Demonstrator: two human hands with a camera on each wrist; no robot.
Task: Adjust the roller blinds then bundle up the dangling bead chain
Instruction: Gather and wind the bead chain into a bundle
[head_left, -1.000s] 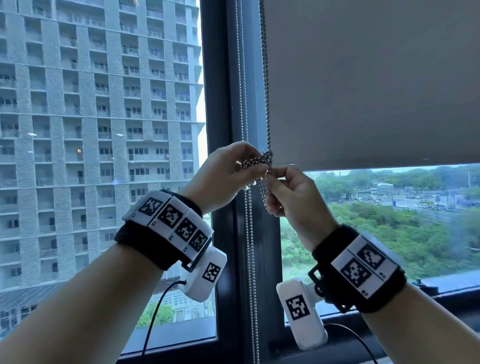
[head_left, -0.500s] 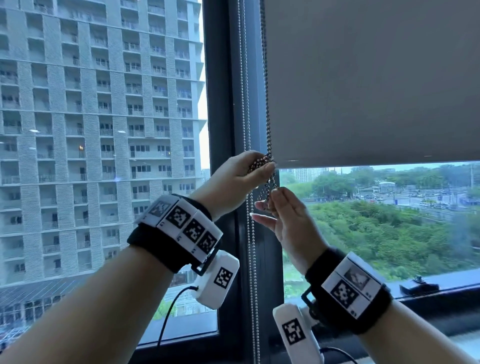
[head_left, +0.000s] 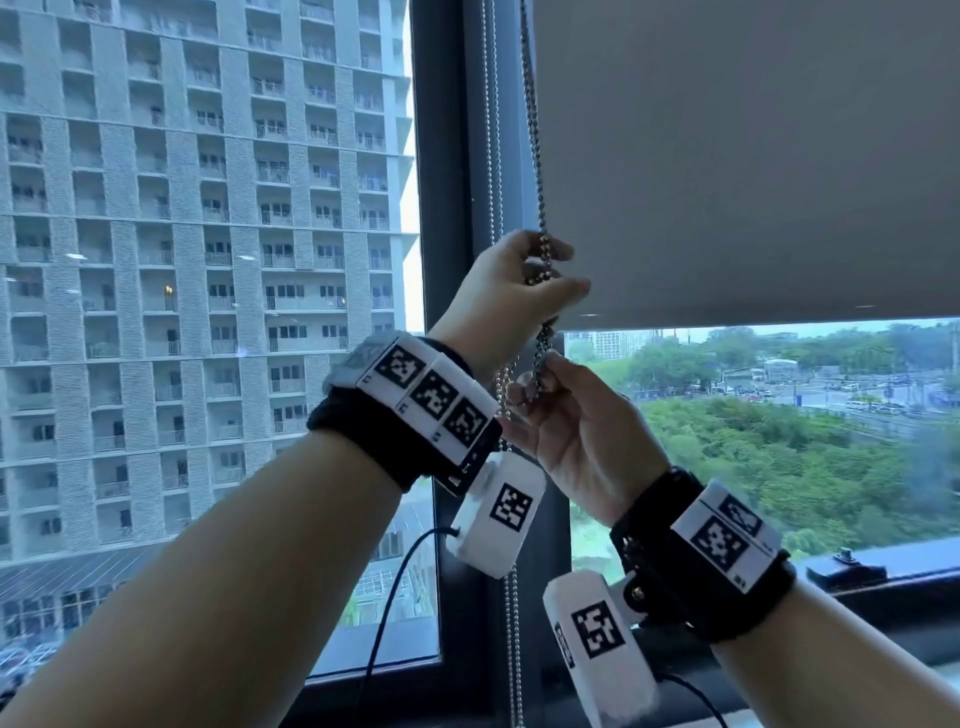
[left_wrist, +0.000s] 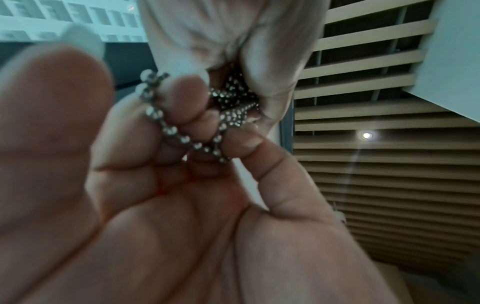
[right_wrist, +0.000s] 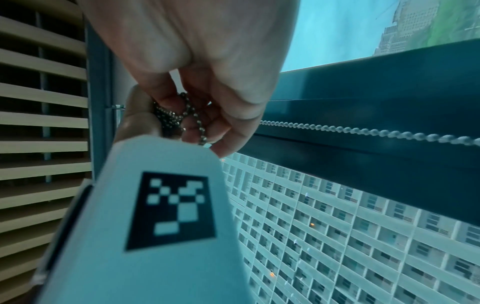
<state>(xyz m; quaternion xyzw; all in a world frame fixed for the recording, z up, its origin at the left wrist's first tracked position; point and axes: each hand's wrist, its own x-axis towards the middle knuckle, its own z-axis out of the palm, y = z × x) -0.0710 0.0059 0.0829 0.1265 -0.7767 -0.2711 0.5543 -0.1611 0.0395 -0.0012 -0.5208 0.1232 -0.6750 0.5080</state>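
The grey roller blind (head_left: 753, 156) covers the upper right window, its bottom edge level with my left wrist. A dark bead chain (head_left: 532, 130) runs down its left side into my left hand (head_left: 556, 270), which grips a bunched loop of it. Just below, my right hand (head_left: 535, 379) pinches the strands that hang from that bunch. In the left wrist view, the bead chain (left_wrist: 182, 137) wraps round curled fingers, with more of it bunched behind. From the right wrist, the bunched bead chain (right_wrist: 168, 119) shows between fingers.
A second, lighter bead chain (head_left: 491, 156) hangs along the dark window frame (head_left: 447, 208) to below my wrists. A small black object (head_left: 847, 566) sits on the sill at right. Behind the glass stand a high-rise and trees. A slatted ceiling (left_wrist: 389, 164) is overhead.
My left hand has risen with the bunched chain to above the blind's bottom edge. The right hand has come off the bunch and now pinches the strands beneath it.
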